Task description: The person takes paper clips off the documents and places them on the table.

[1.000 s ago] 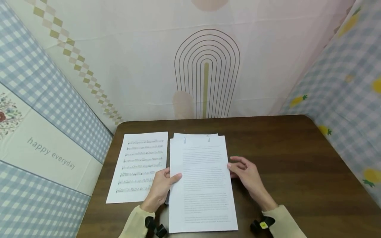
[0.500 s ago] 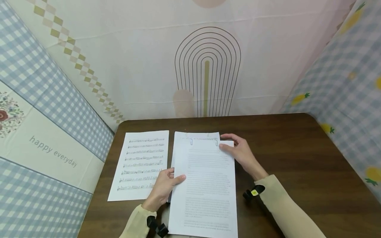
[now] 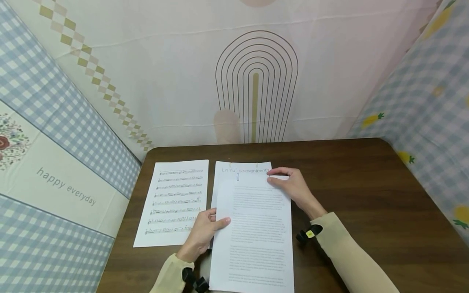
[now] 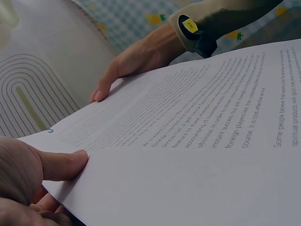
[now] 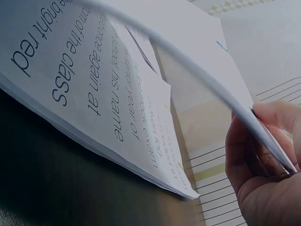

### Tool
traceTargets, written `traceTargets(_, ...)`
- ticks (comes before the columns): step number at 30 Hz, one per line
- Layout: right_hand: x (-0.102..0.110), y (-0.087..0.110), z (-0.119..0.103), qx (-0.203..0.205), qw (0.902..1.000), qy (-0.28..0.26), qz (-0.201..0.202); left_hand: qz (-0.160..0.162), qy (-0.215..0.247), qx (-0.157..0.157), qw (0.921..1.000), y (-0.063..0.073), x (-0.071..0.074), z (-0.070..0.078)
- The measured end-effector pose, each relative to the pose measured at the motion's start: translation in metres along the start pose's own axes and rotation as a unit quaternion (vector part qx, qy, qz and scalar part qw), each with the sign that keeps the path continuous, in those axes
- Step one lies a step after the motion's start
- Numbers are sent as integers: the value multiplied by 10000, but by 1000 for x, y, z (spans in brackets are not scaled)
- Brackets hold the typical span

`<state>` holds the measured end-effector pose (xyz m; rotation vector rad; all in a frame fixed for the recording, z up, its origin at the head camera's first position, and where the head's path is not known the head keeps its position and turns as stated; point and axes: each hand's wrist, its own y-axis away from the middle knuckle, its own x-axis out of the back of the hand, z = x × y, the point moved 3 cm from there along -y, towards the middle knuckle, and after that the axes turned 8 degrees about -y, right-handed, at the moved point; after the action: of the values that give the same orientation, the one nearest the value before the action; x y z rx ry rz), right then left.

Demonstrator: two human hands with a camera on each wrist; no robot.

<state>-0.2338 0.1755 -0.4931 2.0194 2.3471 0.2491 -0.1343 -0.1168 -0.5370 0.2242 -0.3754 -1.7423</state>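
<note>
A sheaf of printed paper (image 3: 256, 236) is held up at a slant between both hands, a blue paper clip (image 3: 237, 177) on its top edge. My left hand (image 3: 200, 232) grips its left edge, thumb on top and fingers underneath, as the left wrist view shows. My right hand (image 3: 294, 187) pinches the top right corner, covering part of a second clip (image 5: 254, 112). Below, apart from the sheaf in the right wrist view, lies another stack of paper (image 5: 89, 89) with large print and yellowish clips (image 5: 180, 165). Its heading shows past the sheaf's top edge in the head view.
A sheet of music (image 3: 176, 199) lies on the brown table (image 3: 348, 183), left of the stack and partly behind my left hand. Something grey (image 3: 205, 266) shows under the sheaf's lower left side. A patterned cloth (image 3: 176, 81) hangs behind the table.
My right hand has moved up from the sheaf's right side to its top right corner and now pinches it. The sheaf's top edge has come down and right, uncovering the lower stack's heading.
</note>
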Motion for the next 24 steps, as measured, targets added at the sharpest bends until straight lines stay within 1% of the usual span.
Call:
traceTargets(8, 0, 1, 0, 11, 9998, 173, 17, -21, 30, -22, 10000, 1, -1, -2)
traceTargets(17, -1, 0, 4, -37, 9994, 277, 180, -131, 103, -36, 9999, 2, -2, -4)
traceTargets(24, -2, 0, 4, -91, 9990, 360, 239, -97, 48, -58, 9999, 2, -1, -3)
